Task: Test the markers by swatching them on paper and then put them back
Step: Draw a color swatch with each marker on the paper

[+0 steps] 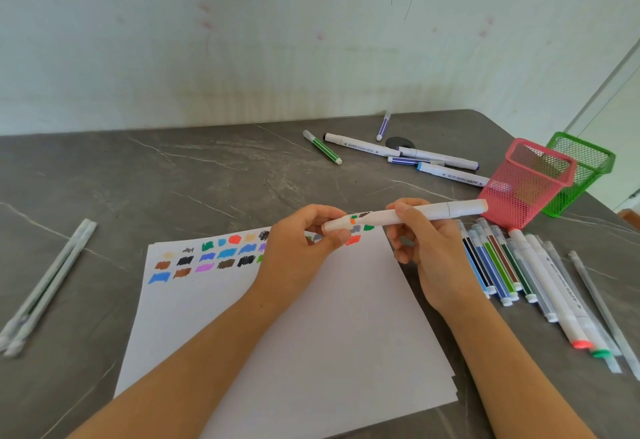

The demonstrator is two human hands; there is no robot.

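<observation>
A white marker [436, 212] with an orange tip lies level above the top edge of the paper [311, 317]. My right hand [426, 251] grips its barrel. My left hand [304, 241] pinches the white cap [334, 225] at the orange tip; cap and tip are just apart or meeting, I cannot tell which. Several colour swatches [207, 258] run in rows across the paper's top. A row of markers [512, 265] lies right of the paper. More markers [398, 154] are scattered at the back.
A pink mesh holder [526, 193] and a green mesh holder [585, 168] stand at the right rear of the grey marble-look table [173, 179]. Two pale pens [48, 283] lie at the left. A pale wall rises behind the table.
</observation>
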